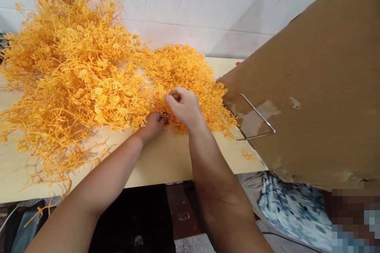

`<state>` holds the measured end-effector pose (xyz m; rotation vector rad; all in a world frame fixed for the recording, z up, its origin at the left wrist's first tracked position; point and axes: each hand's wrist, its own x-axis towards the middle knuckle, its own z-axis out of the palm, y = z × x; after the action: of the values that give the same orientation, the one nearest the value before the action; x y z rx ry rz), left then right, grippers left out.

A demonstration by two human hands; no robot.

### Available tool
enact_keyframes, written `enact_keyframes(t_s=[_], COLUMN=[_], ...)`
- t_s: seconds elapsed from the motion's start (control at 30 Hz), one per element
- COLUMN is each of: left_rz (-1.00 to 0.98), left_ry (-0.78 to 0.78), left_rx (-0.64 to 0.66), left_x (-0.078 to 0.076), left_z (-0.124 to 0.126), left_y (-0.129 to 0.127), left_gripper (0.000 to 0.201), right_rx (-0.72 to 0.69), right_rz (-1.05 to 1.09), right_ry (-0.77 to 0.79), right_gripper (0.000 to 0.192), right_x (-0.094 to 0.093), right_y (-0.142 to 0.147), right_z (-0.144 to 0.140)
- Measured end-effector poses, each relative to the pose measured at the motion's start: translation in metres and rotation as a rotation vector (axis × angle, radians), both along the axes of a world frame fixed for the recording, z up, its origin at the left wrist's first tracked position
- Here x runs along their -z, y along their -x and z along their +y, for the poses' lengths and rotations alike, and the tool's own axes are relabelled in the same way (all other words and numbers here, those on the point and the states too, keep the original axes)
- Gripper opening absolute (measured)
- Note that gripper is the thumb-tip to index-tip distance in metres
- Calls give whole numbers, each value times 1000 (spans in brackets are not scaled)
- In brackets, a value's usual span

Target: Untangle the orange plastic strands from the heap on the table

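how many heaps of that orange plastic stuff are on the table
2. A big heap of orange plastic sprigs fills the table's left; a smaller heap sits mid-table, where both hands work.

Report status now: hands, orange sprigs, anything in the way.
Left hand and right hand both pinching orange plastic sprigs. Big pile on table. Cardboard box close right.

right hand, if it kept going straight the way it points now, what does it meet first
The right hand points away from the person into the smaller heap of orange plastic sprigs, which it already touches; beyond that probably the white tiled wall, though depth is unclear.
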<state>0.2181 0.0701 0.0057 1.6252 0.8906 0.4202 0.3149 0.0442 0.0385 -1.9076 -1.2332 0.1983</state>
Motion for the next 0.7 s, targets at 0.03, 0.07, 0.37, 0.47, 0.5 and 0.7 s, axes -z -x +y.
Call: enact_keyframes(t_s=[0.03,0.07,0.37,0.47,0.5,0.7], left_rz=[-11,-35,-80,-74,-100,-47], left_ry=[27,55,175,139,114,203], left_rx=[-13,-22,-112,-67,-30,-117], left_x=[-2,-3,-3,1,3,10], left_z=[1,2,6,4,4,12], left_y=[0,0,-4,-1,-1,-12], left_gripper=[35,34,24,21,22,27], right_rx=[11,18,-176,-258,-265,-542], right_rz=[112,231,669,510,432,144], right_ry=[-37,-69,-109,-61,-62,-161], right_gripper=[15,15,23,27,28,25], right_x=[1,2,29,35,35,12], right_y=[-3,-6,14,23,25,64], right_z=[-2,-5,-42,-54,-58,-87])
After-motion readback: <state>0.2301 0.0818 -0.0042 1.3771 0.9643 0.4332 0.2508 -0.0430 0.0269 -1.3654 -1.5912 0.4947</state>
